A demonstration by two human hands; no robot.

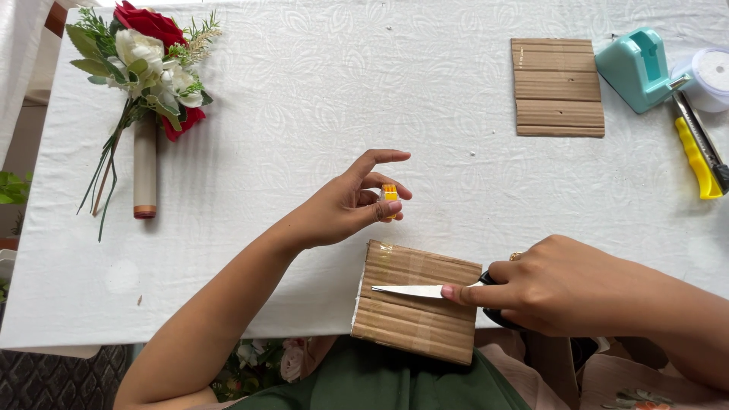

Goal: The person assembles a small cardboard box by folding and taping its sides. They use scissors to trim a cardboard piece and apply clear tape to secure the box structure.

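Now the left hand (345, 203) pinches a small yellow block (389, 194) between thumb and fingertips above the white embossed tablecloth (319, 99), while the right hand (550, 285) grips closed scissors (414, 290) whose blades lie across the ribbed, taped cardboard box (416, 302) at the table's near edge.

Home craft table: a white embossed tablecloth (319, 91) carries an artificial flower bouquet (144, 61), a corrugated cardboard sheet (558, 87), a teal tape dispenser (634, 68) and a yellow utility knife (699, 152).
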